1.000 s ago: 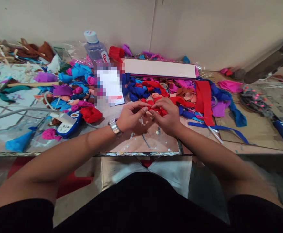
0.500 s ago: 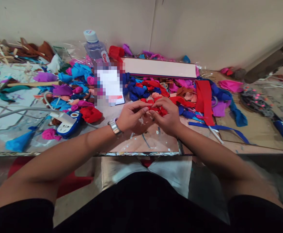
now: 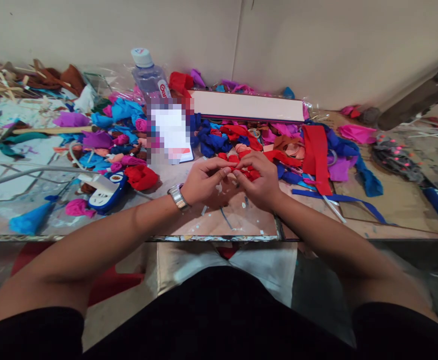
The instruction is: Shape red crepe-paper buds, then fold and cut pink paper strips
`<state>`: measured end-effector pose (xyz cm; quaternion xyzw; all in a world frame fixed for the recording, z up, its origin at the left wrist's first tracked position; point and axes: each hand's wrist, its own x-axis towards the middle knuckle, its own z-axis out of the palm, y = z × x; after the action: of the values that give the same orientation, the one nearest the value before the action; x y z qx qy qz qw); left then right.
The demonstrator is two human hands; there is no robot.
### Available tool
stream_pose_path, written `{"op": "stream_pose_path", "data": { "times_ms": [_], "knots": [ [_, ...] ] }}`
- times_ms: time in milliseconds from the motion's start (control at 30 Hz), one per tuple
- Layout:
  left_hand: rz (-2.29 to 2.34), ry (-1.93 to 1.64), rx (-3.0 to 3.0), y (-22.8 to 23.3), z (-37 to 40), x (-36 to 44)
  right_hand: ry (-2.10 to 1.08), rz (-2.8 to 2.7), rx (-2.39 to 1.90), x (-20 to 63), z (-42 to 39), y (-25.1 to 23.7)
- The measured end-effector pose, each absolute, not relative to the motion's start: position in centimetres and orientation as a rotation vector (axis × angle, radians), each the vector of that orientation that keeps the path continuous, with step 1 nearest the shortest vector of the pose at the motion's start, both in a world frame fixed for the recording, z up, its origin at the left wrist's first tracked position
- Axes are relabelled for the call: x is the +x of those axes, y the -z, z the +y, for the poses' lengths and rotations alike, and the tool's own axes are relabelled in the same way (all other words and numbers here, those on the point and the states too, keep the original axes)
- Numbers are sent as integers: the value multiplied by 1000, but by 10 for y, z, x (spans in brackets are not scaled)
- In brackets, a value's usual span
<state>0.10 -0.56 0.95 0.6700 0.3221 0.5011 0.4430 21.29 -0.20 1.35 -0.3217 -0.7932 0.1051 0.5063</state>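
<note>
Red fabric piece (image 3: pixel 246 172) pinched between left hand (image 3: pixel 204 182) and right hand (image 3: pixel 260 182), each grip closed.

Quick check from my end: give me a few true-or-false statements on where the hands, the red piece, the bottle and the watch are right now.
1. Both hands, left hand and right hand, pinch the red piece. True.
2. The water bottle lies on its side. False: it stands upright near the wall.
3. The wristwatch is on the left wrist. True.
4. The long white box sits at the table's near edge. False: it lies at the back, by the wall.
</note>
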Motion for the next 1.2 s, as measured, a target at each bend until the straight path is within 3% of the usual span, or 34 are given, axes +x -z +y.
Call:
{"op": "stream_pose_path", "data": {
  "times_ms": [1200],
  "knots": [
    [777,-1141,1565,-3,0,1,-235,-1921,-676,215,2,-7]
  ]
}}
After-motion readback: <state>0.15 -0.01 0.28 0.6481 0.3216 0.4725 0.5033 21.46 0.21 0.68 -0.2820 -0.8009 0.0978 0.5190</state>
